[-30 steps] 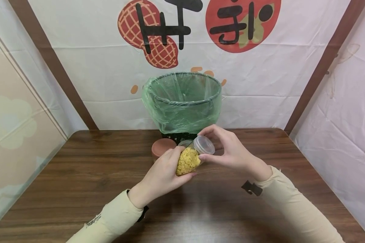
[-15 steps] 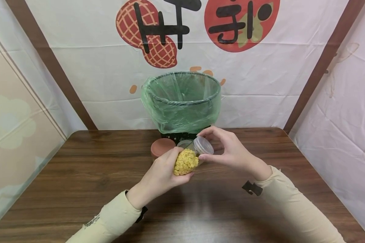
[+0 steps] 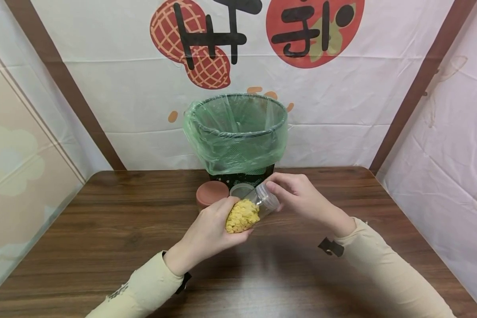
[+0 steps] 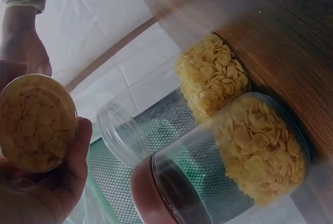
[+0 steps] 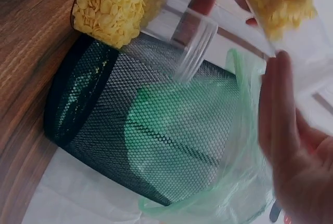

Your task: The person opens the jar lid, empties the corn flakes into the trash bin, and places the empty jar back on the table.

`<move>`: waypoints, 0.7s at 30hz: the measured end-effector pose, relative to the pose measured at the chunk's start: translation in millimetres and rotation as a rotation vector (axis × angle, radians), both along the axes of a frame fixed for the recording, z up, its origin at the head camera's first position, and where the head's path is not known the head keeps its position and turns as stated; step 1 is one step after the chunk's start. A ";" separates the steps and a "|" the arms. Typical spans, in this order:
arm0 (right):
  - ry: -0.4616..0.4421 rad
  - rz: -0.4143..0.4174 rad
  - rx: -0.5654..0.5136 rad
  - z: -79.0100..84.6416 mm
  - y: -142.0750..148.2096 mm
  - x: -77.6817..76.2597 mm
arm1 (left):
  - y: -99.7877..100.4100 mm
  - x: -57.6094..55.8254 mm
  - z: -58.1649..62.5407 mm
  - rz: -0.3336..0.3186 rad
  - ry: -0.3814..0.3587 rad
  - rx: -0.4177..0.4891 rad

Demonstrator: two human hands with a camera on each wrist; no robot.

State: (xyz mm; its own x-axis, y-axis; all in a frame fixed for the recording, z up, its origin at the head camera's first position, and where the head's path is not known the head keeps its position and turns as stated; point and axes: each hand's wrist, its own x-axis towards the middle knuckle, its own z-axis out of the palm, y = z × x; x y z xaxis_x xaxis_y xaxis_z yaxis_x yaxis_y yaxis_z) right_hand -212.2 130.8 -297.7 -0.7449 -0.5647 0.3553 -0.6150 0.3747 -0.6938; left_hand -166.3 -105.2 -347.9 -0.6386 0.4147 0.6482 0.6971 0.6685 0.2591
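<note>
My left hand (image 3: 212, 227) grips a clear jar (image 3: 254, 198) partly filled with yellow flakes (image 3: 242, 216). The jar is tilted, its capped end up toward the right. At that end my right hand (image 3: 302, 196) pinches the clear lid (image 3: 268, 196), thumb across its top. Some right fingers are hidden behind the lid in the head view. Seen from the left wrist, the jar's round base (image 4: 39, 122) faces the camera, with left fingers (image 4: 78, 154) around its side. The right wrist view shows the right hand (image 5: 296, 151) against the jar, whose capped end is blurred.
Behind the hands stand a jar with a pink lid (image 3: 212, 193) and a jar with a clear lid (image 3: 241, 190), both holding flakes. A mesh bin (image 3: 242, 176) lined with a green bag (image 3: 242, 152) is behind them. The wooden table (image 3: 135, 221) meets a printed cloth (image 3: 143, 150).
My right hand has turned, its thumb moving from the lid's lower edge onto its top. The jar has tipped slightly, showing more of its side. The left hand keeps its grip.
</note>
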 end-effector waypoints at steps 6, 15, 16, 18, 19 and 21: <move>-0.015 -0.139 0.005 -4.1 -13.2 3.2 | 2.2 -0.4 -2.0 0.012 -0.015 -0.010; 0.262 -0.289 0.030 -8.6 -26.3 4.7 | 4.0 -0.6 -3.5 0.011 -0.030 0.002; 0.281 -0.284 0.025 -8.7 -26.7 4.6 | 4.2 -0.8 -3.5 0.008 -0.028 0.004; 0.325 -0.267 0.011 -9.2 -27.0 3.4 | 4.7 -1.0 -3.5 0.003 -0.025 0.008; 0.348 -0.257 0.002 -9.7 -26.9 2.4 | 4.8 -1.3 -3.8 0.003 -0.022 0.008; 0.387 -0.230 -0.023 -11.1 -26.6 -0.2 | 5.3 -1.5 -3.8 0.003 -0.017 0.006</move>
